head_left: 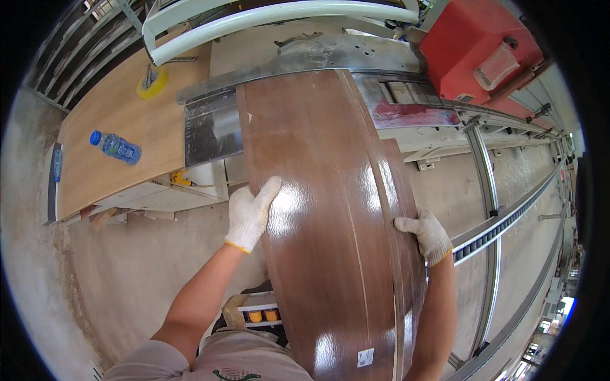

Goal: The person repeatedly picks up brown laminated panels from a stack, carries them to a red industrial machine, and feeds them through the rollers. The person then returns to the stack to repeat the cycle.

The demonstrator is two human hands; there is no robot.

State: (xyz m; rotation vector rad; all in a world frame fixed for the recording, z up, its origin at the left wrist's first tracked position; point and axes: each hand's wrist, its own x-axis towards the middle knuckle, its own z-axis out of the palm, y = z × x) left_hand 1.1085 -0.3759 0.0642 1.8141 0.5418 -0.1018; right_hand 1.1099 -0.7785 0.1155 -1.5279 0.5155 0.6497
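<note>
A long brown wood-grain panel (318,209) with a glossy surface stretches from my body to the metal machine bed (216,130) ahead. A second brown panel (401,181) shows along its right side, partly covered by the first. My left hand (249,214), in a white knit glove, grips the left edge with the thumb on top; its other fingers are partly hidden. On the right, my gloved right hand (427,236) holds the panels' edge, thumb on top and fingers underneath. A small white label (365,357) is stuck near the close end.
A wooden side table (114,171) at left bears a blue-capped water bottle (117,147) and a yellow tape roll (152,82). A white tubular guard (286,13) crosses above the far end. At right stand a red machine housing (476,51) and a roller rail (508,225).
</note>
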